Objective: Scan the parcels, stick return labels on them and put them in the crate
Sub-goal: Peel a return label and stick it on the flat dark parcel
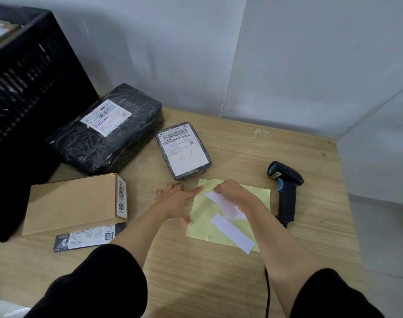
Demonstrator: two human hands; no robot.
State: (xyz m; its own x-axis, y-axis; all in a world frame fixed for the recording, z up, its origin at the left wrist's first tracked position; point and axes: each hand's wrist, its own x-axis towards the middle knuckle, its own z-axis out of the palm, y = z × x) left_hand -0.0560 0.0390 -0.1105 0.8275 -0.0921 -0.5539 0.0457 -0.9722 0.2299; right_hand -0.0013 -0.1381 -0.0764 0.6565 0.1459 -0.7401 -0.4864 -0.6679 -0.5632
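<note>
From the head camera, a wooden bench [218, 283] carries a yellow backing sheet [202, 228] at about the centre, with the person's two bare hands working on it. The left hand [176, 200] lies flat and spread, its grip open, forefinger pinning the sheet's 11 o'clock corner and thumb its left edge. The right hand [232, 193] has its grip closed in a pinch on one end of a white return label [221, 203], which curls up off the sheet; the label's long axis runs from 10 o'clock to 4 o'clock, away from the pinching fingertips toward the wrist. A second label [232, 232] lies flat on the sheet, parallel and nearer the person. The nearest parcel is the small grey parcel [183, 151], just beyond the sheet at 11 o'clock from the right hand, its long axis running toward 1 o'clock; that hand, already holding the label, looks best placed to carry it there. Farther off toward 9 and 10 o'clock sit a cardboard box [72, 203], a flat dark mailer [86, 237] partly under it, and a large black-wrapped parcel [106, 129]. The black crate [26, 92] stands at the far 10 o'clock corner. The barcode scanner [285, 187] lies at 3 o'clock, just beside the sheet.
</note>
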